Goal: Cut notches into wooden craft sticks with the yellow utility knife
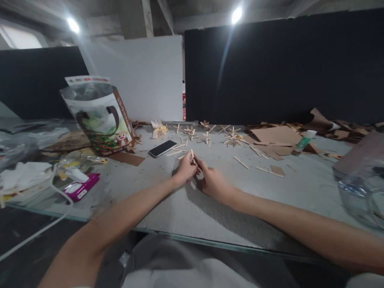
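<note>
Head view. Both forearms reach forward from the lower edge of the frame and converge at the middle of the grey tabletop. We see the left hand with its wrist slightly raised and its knuckles turned up. The right hand lies lower, with its heel close to the surface and its back toward us. The two hands meet at their tips.

The left fingers are closed in a narrow pinch on a short wooden stick, which stands nearly upright, its pale end rising above them. The right fingers are curled inward and touch the left hand at the base of the stick. We cannot tell whether they grip it, since the contact is small and shadowed.

Just beyond the hands a phone lies flat, screen up. Loose sticks and glued stick crosses are scattered behind it. To the right lie cardboard pieces and a green glue tube. To the left a printed bag stands upright, and a pink packet lies near the front edge.
</note>
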The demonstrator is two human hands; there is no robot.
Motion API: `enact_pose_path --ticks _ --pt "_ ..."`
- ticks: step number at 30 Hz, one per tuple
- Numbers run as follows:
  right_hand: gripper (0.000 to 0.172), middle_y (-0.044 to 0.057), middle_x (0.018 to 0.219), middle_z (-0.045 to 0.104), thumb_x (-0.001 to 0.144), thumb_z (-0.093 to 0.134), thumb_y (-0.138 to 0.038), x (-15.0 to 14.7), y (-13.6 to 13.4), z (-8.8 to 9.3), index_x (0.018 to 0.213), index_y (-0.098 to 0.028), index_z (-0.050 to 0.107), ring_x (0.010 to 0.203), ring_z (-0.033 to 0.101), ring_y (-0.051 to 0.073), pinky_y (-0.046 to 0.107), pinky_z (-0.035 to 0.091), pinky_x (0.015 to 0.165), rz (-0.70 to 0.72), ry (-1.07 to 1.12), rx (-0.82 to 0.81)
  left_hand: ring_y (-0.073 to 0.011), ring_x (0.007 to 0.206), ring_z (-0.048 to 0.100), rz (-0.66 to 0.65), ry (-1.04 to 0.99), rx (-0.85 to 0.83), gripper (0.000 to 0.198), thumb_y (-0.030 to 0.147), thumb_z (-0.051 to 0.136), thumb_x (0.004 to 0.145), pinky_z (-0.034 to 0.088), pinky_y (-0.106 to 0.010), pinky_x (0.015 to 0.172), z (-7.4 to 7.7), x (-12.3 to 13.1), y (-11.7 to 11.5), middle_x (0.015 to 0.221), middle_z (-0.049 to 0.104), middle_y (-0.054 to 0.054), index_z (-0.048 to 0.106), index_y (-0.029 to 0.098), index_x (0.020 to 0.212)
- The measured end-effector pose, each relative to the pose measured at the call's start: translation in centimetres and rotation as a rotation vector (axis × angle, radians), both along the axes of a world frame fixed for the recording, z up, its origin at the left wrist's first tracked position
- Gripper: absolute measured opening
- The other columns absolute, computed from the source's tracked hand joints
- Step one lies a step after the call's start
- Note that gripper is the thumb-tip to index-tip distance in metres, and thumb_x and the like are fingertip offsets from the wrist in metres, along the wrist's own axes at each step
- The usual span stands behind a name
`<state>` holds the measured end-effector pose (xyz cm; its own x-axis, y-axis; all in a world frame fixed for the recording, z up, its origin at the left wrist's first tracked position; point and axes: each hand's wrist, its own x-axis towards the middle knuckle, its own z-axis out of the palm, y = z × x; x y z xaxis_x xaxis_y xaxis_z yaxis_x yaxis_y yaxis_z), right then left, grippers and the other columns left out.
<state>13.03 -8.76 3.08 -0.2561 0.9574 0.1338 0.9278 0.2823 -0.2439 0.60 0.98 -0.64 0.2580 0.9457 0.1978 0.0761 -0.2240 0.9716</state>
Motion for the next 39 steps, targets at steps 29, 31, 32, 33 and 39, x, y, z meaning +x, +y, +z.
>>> enact_pose_path --ticks 29,31,32,33,39 --pt "0.055 0.016 0.096 0.075 0.086 0.06 -0.018 0.8 1.3 2.4 0.14 -0.014 0.051 0.079 0.07 0.026 0.028 0.036 0.06 -0.016 0.006 0.009 -0.0108 0.04 0.055 -0.03 -0.008 0.013 0.024 0.01 0.059 0.074 0.042 -0.019 0.043 0.0 0.0 0.2 0.054 0.059 0.009 0.045 0.023 0.089" --pt "0.075 0.018 0.103 0.075 0.085 0.06 -0.016 0.2 0.6 0.6 0.155 -0.013 0.034 0.083 0.071 0.027 0.03 0.039 0.064 -0.029 -0.035 -0.005 -0.0111 0.041 0.056 -0.026 -0.016 0.019 0.026 0.008 0.06 0.071 0.042 -0.018 0.044 0.1 0.0 0.2 0.052 0.056 0.01 0.046 0.023 0.088" --pt "0.077 0.019 0.108 0.074 0.086 0.057 -0.014 0.0 0.4 0.0 0.157 -0.012 0.03 0.085 0.072 0.027 0.03 0.04 0.066 -0.033 -0.062 0.0 -0.0112 0.041 0.056 -0.023 -0.019 0.021 0.026 0.008 0.06 0.07 0.041 -0.018 0.044 0.1 -0.1 0.2 0.05 0.054 0.011 0.046 0.023 0.087" --pt "0.078 0.02 0.11 0.074 0.087 0.056 -0.014 -0.2 0.3 -0.3 0.159 -0.012 0.027 0.087 0.072 0.028 0.031 0.04 0.066 -0.035 -0.074 -0.002 -0.0111 0.041 0.056 -0.021 -0.021 0.021 0.026 0.007 0.06 0.07 0.041 -0.018 0.044 0.1 -0.1 0.2 0.05 0.053 0.011 0.046 0.023 0.087" --pt "0.046 0.017 0.098 0.073 0.089 0.056 -0.017 0.4 1.3 3.3 0.135 -0.014 0.052 0.08 0.071 0.028 0.028 0.036 0.058 -0.01 -0.055 -0.014 -0.0098 0.039 0.053 -0.02 -0.018 0.016 0.02 0.011 0.057 0.073 0.041 -0.018 0.043 0.0 0.0 0.1 0.054 0.058 0.009 0.045 0.023 0.085"
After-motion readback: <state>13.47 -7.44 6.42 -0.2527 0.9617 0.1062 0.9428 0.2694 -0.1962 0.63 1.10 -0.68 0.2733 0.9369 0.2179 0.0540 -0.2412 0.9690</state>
